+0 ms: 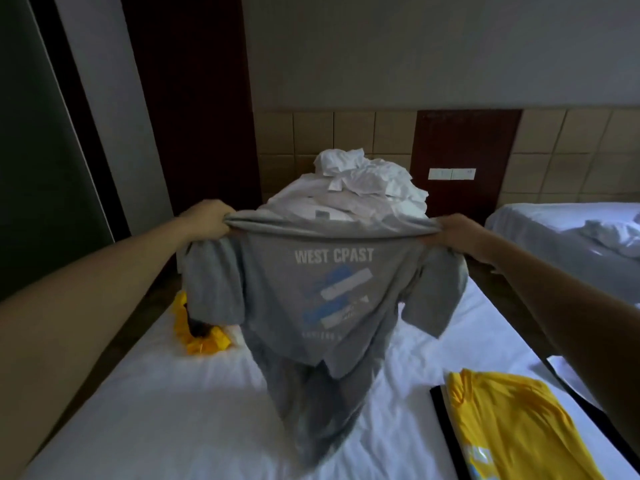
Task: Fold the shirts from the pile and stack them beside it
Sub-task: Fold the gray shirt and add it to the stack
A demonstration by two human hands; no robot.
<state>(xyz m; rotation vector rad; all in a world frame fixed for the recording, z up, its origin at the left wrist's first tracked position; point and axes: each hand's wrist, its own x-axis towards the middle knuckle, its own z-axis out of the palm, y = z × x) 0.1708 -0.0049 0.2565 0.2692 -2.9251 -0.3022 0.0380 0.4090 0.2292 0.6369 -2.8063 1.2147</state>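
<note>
Gripping grey printed T-shirt [311, 306] by its shoulders, left hand [207, 218] and right hand [457, 233] both clenched on cloth; hanging lengthwise between them, hem seemingly brushing mattress [156, 410].

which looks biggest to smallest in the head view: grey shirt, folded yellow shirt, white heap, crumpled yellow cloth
1. grey shirt
2. folded yellow shirt and white heap: alike, yellow nearer the camera
3. crumpled yellow cloth, partly hidden

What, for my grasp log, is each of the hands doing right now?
Left hand: closed, gripping one top end of the grey shirt.
Right hand: closed, gripping the grey shirt's other top end.
</note>
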